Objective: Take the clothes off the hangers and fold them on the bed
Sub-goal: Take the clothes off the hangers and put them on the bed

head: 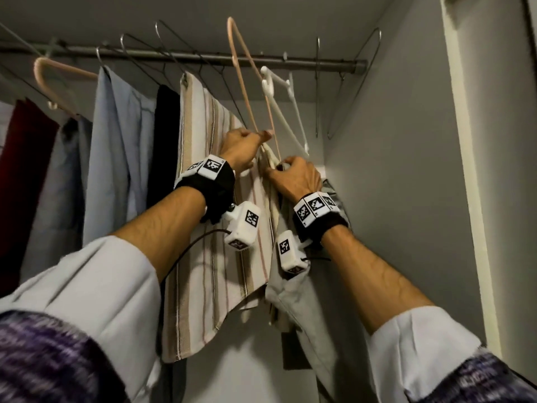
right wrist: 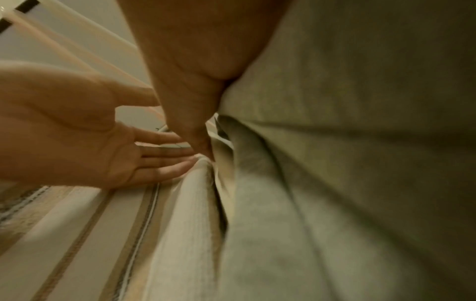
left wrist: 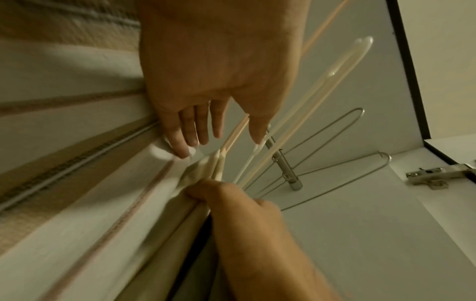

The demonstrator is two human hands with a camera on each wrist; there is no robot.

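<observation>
A pink hanger (head: 242, 74) stands tilted in front of the closet rod (head: 203, 58), its hook above the rod in the head view. A grey garment (head: 293, 301) with a cream lining hangs from its lower end. My right hand (head: 286, 165) grips the top of that garment, thumb pinching the fabric (right wrist: 335, 183). My left hand (head: 258, 136) is beside it with straight fingers (left wrist: 188, 142) touching a striped beige cloth (head: 220, 257). The hanger's bar (left wrist: 237, 130) passes between thumb and fingers.
A white plastic hanger (head: 279, 80) and wire hangers (head: 357, 82) hang empty on the right of the rod. A black garment (head: 165, 141), a light blue shirt (head: 116, 155) and a dark red garment (head: 23, 170) hang to the left. The closet wall (head: 392, 170) is close on the right.
</observation>
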